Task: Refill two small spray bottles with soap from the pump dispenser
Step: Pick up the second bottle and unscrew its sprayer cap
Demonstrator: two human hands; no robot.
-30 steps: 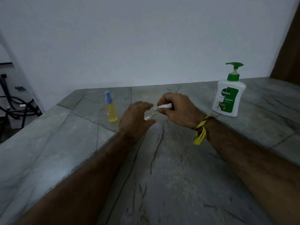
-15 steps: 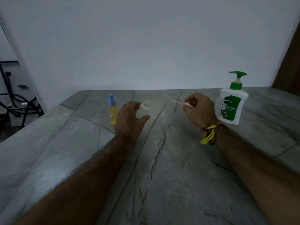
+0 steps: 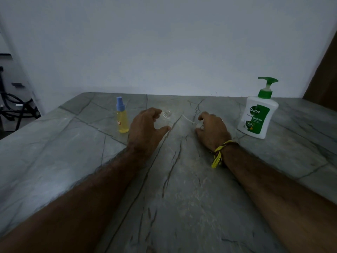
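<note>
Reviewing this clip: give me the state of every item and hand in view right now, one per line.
Clear spray bottle: uncapped, threaded neck bare, upright, looks empty.
Spray top: off the bottle, dip tube showing.
Yellow spray bottle: blue top on, upright, untouched.
Pump dispenser: upright, untouched.
Left hand: grips the clear bottle.
Right hand: holds the spray top.
Counter: bears all three bottles.

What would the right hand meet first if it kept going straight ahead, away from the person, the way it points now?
Probably nothing but bare countertop up to the wall. The right hand, gripping the spray head, points past the soap dispenser, which stands off to its right; depth is unclear.
</note>
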